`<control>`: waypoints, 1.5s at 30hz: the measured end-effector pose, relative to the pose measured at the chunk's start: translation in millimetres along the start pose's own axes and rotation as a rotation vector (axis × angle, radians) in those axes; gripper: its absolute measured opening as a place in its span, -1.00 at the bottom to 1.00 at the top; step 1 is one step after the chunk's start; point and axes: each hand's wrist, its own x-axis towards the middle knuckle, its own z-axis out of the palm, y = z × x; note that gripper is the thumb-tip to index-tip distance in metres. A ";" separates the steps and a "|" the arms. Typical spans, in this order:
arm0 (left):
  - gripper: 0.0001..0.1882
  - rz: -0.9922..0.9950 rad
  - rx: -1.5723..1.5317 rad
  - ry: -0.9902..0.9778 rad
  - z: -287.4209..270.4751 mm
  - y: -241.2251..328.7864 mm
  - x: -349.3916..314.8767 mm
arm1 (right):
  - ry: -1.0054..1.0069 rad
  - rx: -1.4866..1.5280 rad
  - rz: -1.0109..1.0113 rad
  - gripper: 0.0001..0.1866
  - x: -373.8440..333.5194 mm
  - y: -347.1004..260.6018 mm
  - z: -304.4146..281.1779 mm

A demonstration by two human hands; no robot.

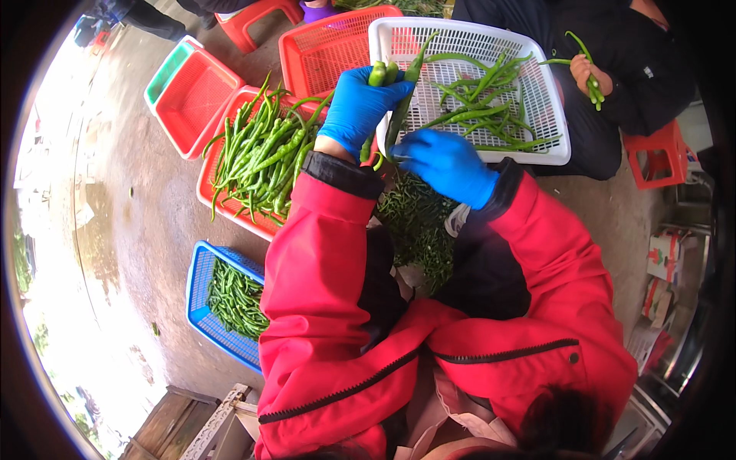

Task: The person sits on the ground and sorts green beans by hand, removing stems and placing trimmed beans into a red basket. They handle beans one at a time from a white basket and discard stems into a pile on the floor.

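My left hand (356, 111), in a blue glove, is closed around a few long green chili peppers (415, 75) held upright over the near left corner of the white basket (562, 126). My right hand (448, 167), also blue-gloved, is at the lower end of these peppers. Its fingers are pinched together and slightly blurred; something thin and dark shows at their tips, too unclear to name. Inside the white basket lie more long green chili peppers (491, 96). Beneath my hands is a heap of small dark green pieces (418, 222), partly covered by my sleeves.
A red basket (205, 182) heaped with long green chilies stands at my left. Nearer is a blue basket (201, 310) of smaller green ones. Other red baskets (195, 100) lie beyond. Across from me, a person's hand (590, 77) holds chilies, beside a red stool (658, 157).
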 end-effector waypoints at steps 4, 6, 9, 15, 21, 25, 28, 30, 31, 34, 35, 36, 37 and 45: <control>-0.71 0.010 0.437 -0.026 -0.5 -5.1 4.2 | 0.318 -0.320 -0.129 -0.68 14.8 27.4 -34.8; -0.72 0.009 0.426 -0.131 0.4 -7.3 3.8 | 0.356 -0.506 -0.199 -0.66 25.0 45.1 -40.6; -0.75 0.021 0.454 -0.270 0.1 -8.5 3.6 | 0.168 -0.631 -0.268 -0.63 27.9 64.6 -37.3; -0.61 0.028 0.576 -0.349 -6.6 -11.7 5.5 | -0.088 -0.655 -0.293 -0.60 13.6 76.6 -27.8; -0.77 0.052 0.496 -0.372 -5.6 -20.8 5.4 | -0.128 -0.647 -0.354 -0.64 13.1 67.9 -29.5; -0.77 0.079 0.497 -0.389 -8.4 -20.5 5.4 | -0.106 -0.544 -0.348 -0.75 15.1 61.8 -29.3; -0.77 0.070 0.446 -0.387 -8.4 -18.4 3.6 | -0.064 -0.463 -0.324 -0.79 15.9 59.9 -28.6; -0.77 0.073 0.373 -0.371 -6.5 -17.0 2.7 | -0.008 -0.421 -0.313 -0.77 15.4 59.1 -28.2; -0.78 0.069 0.344 -0.356 -5.3 -16.4 2.5 | 0.021 -0.406 -0.308 -0.77 14.9 58.7 -28.0; -0.78 0.048 0.265 -0.310 -2.4 -15.6 1.7 | 0.083 -0.392 -0.266 -0.77 13.2 56.0 -26.6; -0.78 0.032 0.243 -0.293 -1.7 -15.6 1.6 | 0.101 -0.396 -0.251 -0.77 12.7 54.6 -26.2; -0.78 0.017 0.221 -0.277 -1.4 -15.7 1.4 | 0.120 -0.402 -0.237 -0.77 13.1 53.4 -25.4; -0.78 0.036 0.216 -0.274 -1.2 -15.7 1.3 | 0.152 -0.420 -0.235 -0.79 13.6 52.1 -24.7; -0.78 0.060 0.025 -0.246 4.0 -13.0 -2.0 | 0.275 -0.417 -0.089 -0.82 13.5 39.6 -20.3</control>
